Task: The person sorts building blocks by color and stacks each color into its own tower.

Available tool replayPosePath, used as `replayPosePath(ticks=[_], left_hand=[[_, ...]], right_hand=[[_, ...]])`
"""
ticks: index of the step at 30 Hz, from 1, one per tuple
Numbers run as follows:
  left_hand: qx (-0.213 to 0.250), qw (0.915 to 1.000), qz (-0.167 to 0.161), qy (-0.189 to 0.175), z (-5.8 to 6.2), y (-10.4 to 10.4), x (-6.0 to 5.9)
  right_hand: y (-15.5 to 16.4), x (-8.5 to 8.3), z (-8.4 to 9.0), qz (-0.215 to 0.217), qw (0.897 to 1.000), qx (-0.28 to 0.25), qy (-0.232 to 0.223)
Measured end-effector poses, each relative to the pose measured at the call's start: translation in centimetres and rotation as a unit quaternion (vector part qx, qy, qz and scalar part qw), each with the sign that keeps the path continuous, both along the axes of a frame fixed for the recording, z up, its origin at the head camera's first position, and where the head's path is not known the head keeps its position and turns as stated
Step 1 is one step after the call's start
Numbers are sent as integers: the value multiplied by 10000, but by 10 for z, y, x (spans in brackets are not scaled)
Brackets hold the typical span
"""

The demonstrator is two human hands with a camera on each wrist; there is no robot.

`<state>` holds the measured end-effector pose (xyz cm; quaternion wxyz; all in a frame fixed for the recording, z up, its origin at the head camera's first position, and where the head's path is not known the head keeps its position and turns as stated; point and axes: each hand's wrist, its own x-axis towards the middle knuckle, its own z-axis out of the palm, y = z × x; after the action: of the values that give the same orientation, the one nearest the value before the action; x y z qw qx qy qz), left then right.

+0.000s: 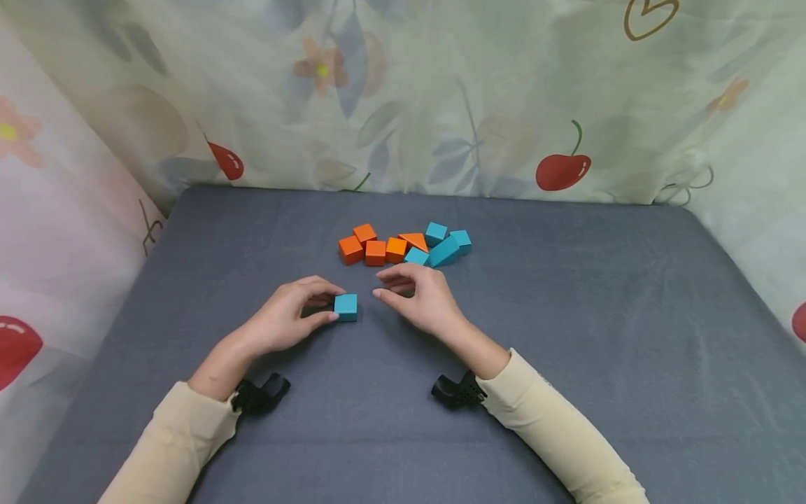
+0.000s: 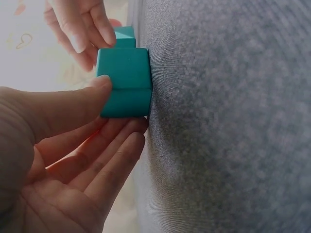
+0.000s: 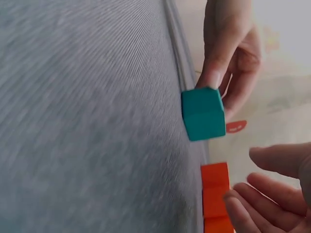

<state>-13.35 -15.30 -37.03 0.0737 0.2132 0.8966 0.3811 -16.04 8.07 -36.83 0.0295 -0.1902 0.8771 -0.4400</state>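
Observation:
My left hand (image 1: 291, 315) pinches a blue cube (image 1: 345, 308) between thumb and fingers at the middle of the grey table. In the left wrist view the thumb presses one side of the cube (image 2: 124, 73), which appears to rest on the cloth. Right of it, my right hand (image 1: 423, 297) hovers with nothing between its thumb and loosely bent fingers. The right wrist view shows the cube (image 3: 204, 116) apart from the right fingers. Just beyond the right hand lie blue blocks, among them a longer block (image 1: 444, 251), partly behind its fingers.
Several orange cubes (image 1: 375, 253) and an orange triangular block (image 1: 413, 241) cluster beyond the hands, beside the blue blocks. A grey cloth covers the table (image 1: 598, 315). Behind it hangs a patterned curtain (image 1: 428, 91). Each wrist wears a black camera (image 1: 261, 394).

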Motion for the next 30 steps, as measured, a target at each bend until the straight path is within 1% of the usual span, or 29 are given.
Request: replayPosePath(ticks=[3, 6, 8, 11, 18, 22, 30], left_hand=[[-7, 10000, 29, -18, 0, 0, 0], [-11, 10000, 38, -25, 0, 0, 1], [-3, 10000, 39, -17, -1, 0, 1], [30, 10000, 46, -13, -1, 0, 1], [82, 9999, 72, -57, -2, 0, 2], [109, 9999, 71, -61, -2, -1, 2], [125, 9999, 38, -60, -3, -1, 1]], right_hand=[[4, 1, 0, -369, 9990, -43, 257], [8, 0, 0, -747, 9959, -21, 513], [11, -1, 0, -965, 9935, -5, 603], [14, -4, 0, -1193, 9911, 47, 585], [19, -10, -2, -1243, 9913, 412, 143], [20, -15, -3, -1269, 9905, 522, 104], [20, -22, -2, -1530, 9860, 660, 13]])
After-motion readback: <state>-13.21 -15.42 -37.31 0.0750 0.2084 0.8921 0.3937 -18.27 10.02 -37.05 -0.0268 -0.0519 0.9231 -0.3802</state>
